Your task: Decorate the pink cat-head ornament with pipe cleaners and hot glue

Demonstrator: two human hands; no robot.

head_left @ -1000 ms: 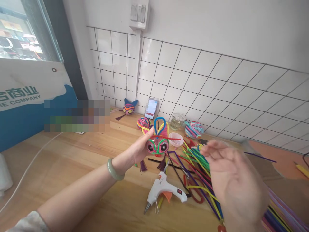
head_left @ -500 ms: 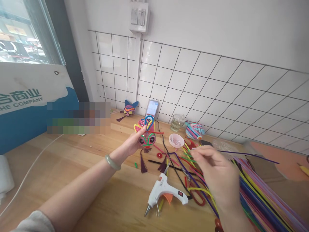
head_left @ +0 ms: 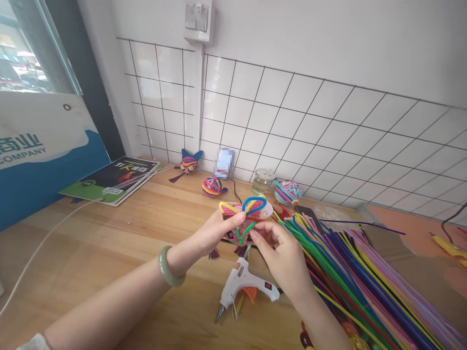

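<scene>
A ball-shaped pipe-cleaner animal head (head_left: 242, 239) is in my left hand (head_left: 215, 232), gripped with the thumb across its front. It has yellow and blue loops on top, green strips on the face and dark round eyes. My right hand (head_left: 282, 253) is at the head's right side, thumb and forefinger pinched close to the green strip and a red strip. What is between those fingertips is too small to make out. Purple tassels (head_left: 213, 253) hang or lie below the head. A white glue gun (head_left: 243, 283) lies just beneath, its nozzle toward me.
Many coloured pipe cleaners (head_left: 350, 262) spread on the right. Along the wall stand a blue-eared head (head_left: 189, 163), a striped ball (head_left: 212, 186), a phone (head_left: 224, 163), a glass jar (head_left: 263, 181) and a pale-blue and pink ball (head_left: 288, 192). A booklet (head_left: 109, 180) and white cable (head_left: 47, 243) lie left.
My right hand has come left from above the pipe cleaners to the animal head. My left hand has brought the head a little right and lower. The view has turned slightly right.
</scene>
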